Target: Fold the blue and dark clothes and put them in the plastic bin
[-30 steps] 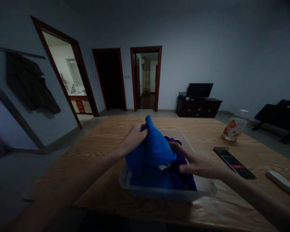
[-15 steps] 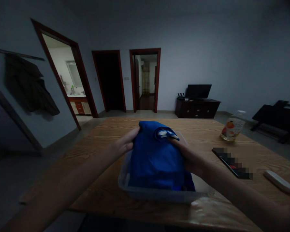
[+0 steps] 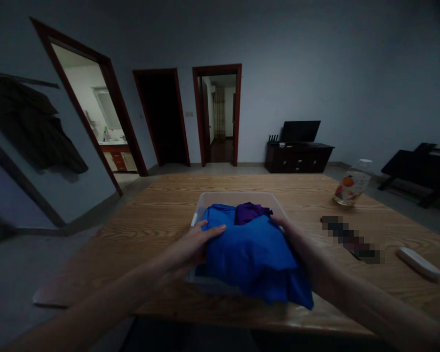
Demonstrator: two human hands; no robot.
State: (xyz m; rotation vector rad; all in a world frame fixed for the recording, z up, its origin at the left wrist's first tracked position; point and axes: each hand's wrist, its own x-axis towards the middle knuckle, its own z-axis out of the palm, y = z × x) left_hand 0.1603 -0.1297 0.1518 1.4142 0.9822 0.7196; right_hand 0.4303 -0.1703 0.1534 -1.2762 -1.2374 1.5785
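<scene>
A bundle of blue cloth (image 3: 253, 249) lies over the near part of a clear plastic box (image 3: 238, 196), and its lower right corner hangs past the rim. My left hand (image 3: 194, 244) grips its left side with the thumb on top. At the right side, my right hand (image 3: 302, 247) holds the same cloth, its fingers partly hidden. Farther back in the box are a purple cloth (image 3: 251, 213) and another blue piece (image 3: 220, 213). The box stands on a wooden table (image 3: 150, 220).
To the right on the table are a clear bottle with a white cap (image 3: 353, 183), a dark pixelated flat object (image 3: 350, 238) and a white oblong object (image 3: 419, 263). A screen on a dark cabinet (image 3: 298, 157) stands by the far wall.
The blue cloth has come down and toward me from a raised position, both hands with it. Its rolled, white-patterned part is out of sight; the box's far rim and purple cloth now show.
</scene>
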